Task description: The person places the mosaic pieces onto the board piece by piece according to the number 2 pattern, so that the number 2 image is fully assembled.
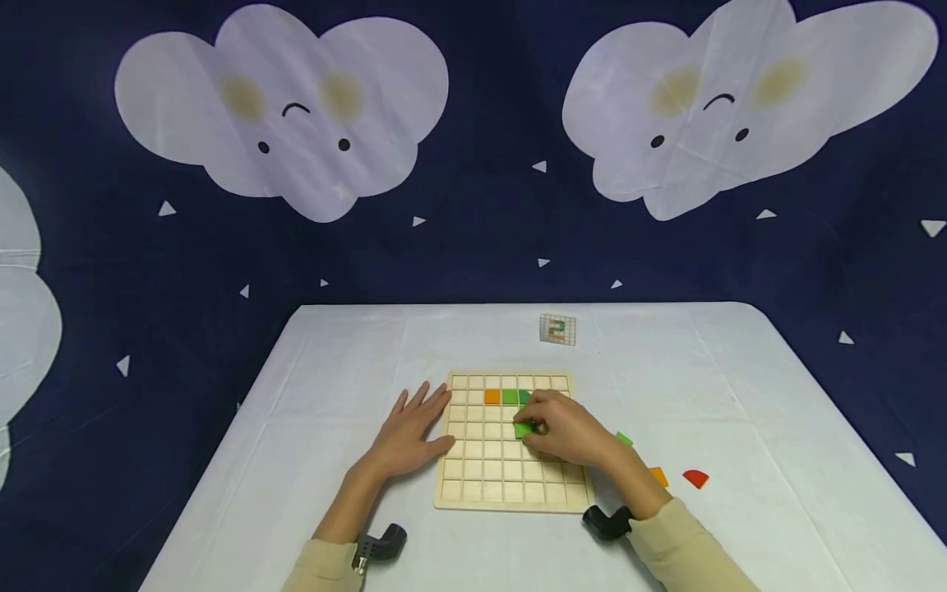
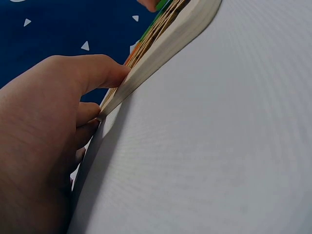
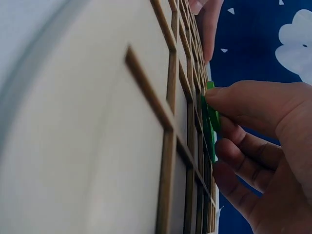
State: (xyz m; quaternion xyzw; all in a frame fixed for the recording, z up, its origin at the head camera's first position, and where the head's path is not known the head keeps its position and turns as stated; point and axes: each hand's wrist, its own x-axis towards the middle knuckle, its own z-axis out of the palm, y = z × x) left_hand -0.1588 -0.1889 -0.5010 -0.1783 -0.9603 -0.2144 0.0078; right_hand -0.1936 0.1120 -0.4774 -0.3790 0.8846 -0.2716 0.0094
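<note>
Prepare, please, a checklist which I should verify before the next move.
Left-hand grip at pale wooden grid board: ok, touches its left edge.
Green flat tile held: ok, right-hand grip pinches it.
Green tile fully seated: cannot tell, partly covered.
Orange square tile inside one cell: ok.
Red quarter-round piece on board: not ok, lies on white table.
Small patterned card readable: cannot tell, too small.
</note>
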